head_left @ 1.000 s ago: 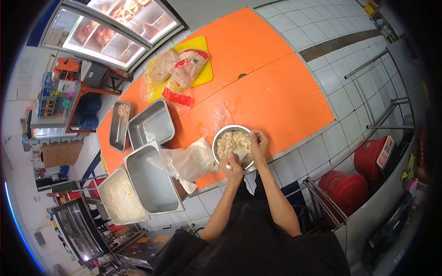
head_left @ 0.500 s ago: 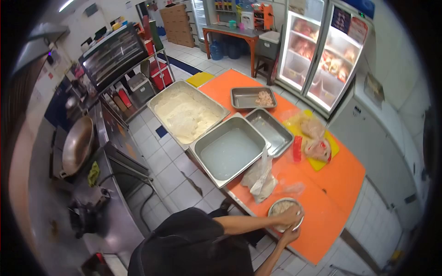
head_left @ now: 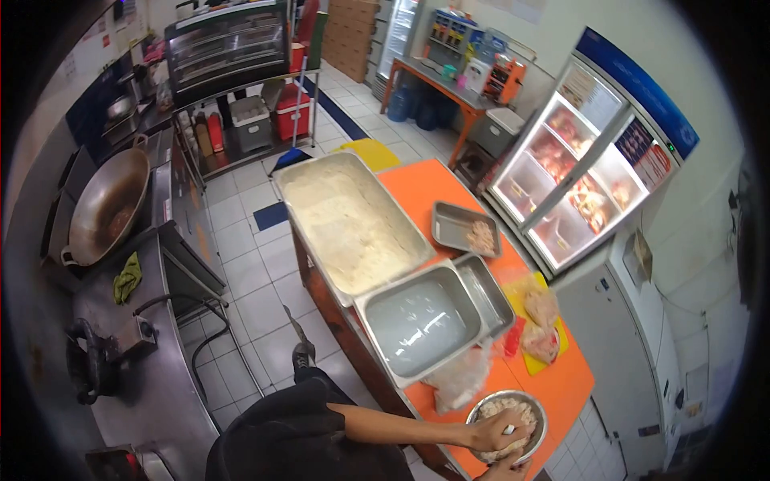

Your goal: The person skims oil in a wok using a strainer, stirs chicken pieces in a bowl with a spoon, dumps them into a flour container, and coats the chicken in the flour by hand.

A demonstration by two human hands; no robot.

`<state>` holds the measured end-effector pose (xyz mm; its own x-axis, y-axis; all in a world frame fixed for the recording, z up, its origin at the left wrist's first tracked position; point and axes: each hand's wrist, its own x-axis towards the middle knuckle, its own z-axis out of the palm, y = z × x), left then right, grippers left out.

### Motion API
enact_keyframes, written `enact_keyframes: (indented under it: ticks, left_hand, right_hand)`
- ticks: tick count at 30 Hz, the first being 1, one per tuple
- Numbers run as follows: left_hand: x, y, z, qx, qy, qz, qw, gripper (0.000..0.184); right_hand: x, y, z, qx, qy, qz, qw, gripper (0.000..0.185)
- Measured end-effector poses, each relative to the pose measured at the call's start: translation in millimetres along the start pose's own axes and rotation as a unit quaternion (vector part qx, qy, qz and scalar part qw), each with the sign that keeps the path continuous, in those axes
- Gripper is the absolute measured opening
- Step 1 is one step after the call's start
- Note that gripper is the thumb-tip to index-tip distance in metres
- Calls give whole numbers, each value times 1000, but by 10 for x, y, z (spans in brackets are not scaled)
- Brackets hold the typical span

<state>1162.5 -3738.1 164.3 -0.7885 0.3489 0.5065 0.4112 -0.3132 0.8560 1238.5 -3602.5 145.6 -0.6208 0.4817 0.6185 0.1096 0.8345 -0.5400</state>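
You stood on a tiled floor, one lit fridge beyond your one orange table. Four trays sat there: a powder tray, a liquid tray, two smaller trays. Two meat packs lay on a yellow board. One bowl of pale lumps was beneath your left hand, clenched around one white handle; your right hand grasped the near rim.

White tiles are covering the floor around the orange surface. A glass-door fridge is glowing by the pale wall, a display cabinet is standing across the room from us, and brown boxes are sitting stacked further back.
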Motion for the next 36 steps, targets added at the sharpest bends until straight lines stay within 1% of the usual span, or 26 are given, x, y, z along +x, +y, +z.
enact_keyframes:
  ticks: [1, 2, 4, 5, 6, 8, 9, 11, 12, 13, 14, 16, 17, 19, 20, 22, 24, 25, 27, 28, 30, 31, 32, 34, 35, 36]
  left_hand:
    - [-36, 88, -290, 43, 63, 69, 995, 23]
    - [-64, 175, -605, 94, 128, 133, 978, 22]
    - [-116, 284, -1328, 210, 263, 221, 915, 21]
    - [-143, 278, -1691, 249, 319, 228, 886, 21]
    - [-218, 44, -2090, 118, 302, 157, 933, 24]
    - [-320, 74, -2977, 150, 380, 134, 903, 15]
    - [-317, 290, -3427, 275, 397, 204, 852, 24]
    - [-401, 587, -4100, 199, 408, 134, 881, 35]
    - [-443, 740, -4432, 161, 415, 99, 890, 41]
    - [-493, 965, -4749, 116, 409, 70, 902, 42]
    - [-560, 1036, -4991, 121, 406, 75, 903, 42]
    - [-622, 1087, -5530, 6, 465, 109, 879, 48]
    - [-641, 1103, -5651, 10, 471, 107, 875, 48]
    - [-654, 1114, -5856, 38, 523, 130, 841, 48]
    - [-661, 1185, -5928, 44, 528, 123, 839, 48]
    - [-657, 1339, -6098, 63, 509, 150, 845, 48]
    - [-662, 1333, -6348, 65, 513, 149, 843, 48]
    - [-633, 1335, -6436, 59, 524, 161, 834, 48]
    - [-651, 1259, -6709, 77, 518, 164, 836, 47]
    - [-711, 1212, -6780, 77, 521, 145, 838, 47]
    - [-678, 1096, -6939, 41, 521, 124, 844, 46]
    - [-677, 1032, -7002, 34, 525, 112, 843, 48]
    - [-633, 1035, -7088, 30, 516, 101, 850, 48]
    - [-584, 1026, -7206, 0, 490, 105, 865, 49]
    - [-589, 1015, -7311, -10, 488, 66, 870, 50]
    - [-604, 1007, -7421, -27, 477, 56, 877, 50]
  right_hand:
    - [38, -420, 136, 130, -60, 46, 989, 32]
    - [47, -836, 295, 256, -117, 95, 955, 29]
    - [-42, -1549, 738, 297, -125, 78, 943, 31]
    - [-110, -1930, 1027, 303, -103, 34, 947, 22]
    - [-161, -2298, 1201, 255, -162, 9, 953, 19]
    - [-305, -2863, 1820, 296, -236, 115, 918, 19]
    - [-373, -2959, 2320, 249, -200, -17, 947, 18]
    - [-530, -3657, 2749, 315, -193, -68, 927, 19]
    - [-617, -4010, 2886, 326, -183, -57, 926, 19]
    - [-677, -4333, 3015, 338, -199, -90, 916, 20]
    - [-710, -4591, 3138, 344, -216, -129, 905, 21]
    - [-820, -5132, 3662, 344, -236, -145, 897, 22]
    - [-909, -5275, 3800, 334, -265, -150, 892, 23]
    - [-991, -5478, 4043, 345, -289, -150, 881, 24]
    - [-1019, -5566, 4150, 353, -304, -149, 872, 25]
    - [-1063, -5580, 4422, 367, -324, -156, 858, 25]
    - [-1163, -5631, 4731, 388, -260, -233, 853, 25]
    - [-1201, -5679, 4802, 406, -259, -225, 847, 25]
    - [-1214, -5753, 4720, 396, -347, -134, 839, 23]
    - [-1274, -5795, 4629, 389, -357, -120, 841, 23]
    - [-1273, -5959, 4606, 382, -365, -126, 840, 18]
    - [-1312, -5915, 4715, 365, -380, -161, 834, 13]
    - [-1307, -5990, 4713, 360, -376, -149, 841, 13]
    - [-1319, -6096, 4595, 385, -409, -146, 814, 10]
    - [-1325, -6130, 4570, 372, -415, -148, 817, 11]
    - [-1332, -6160, 4553, 357, -407, -139, 829, 11]
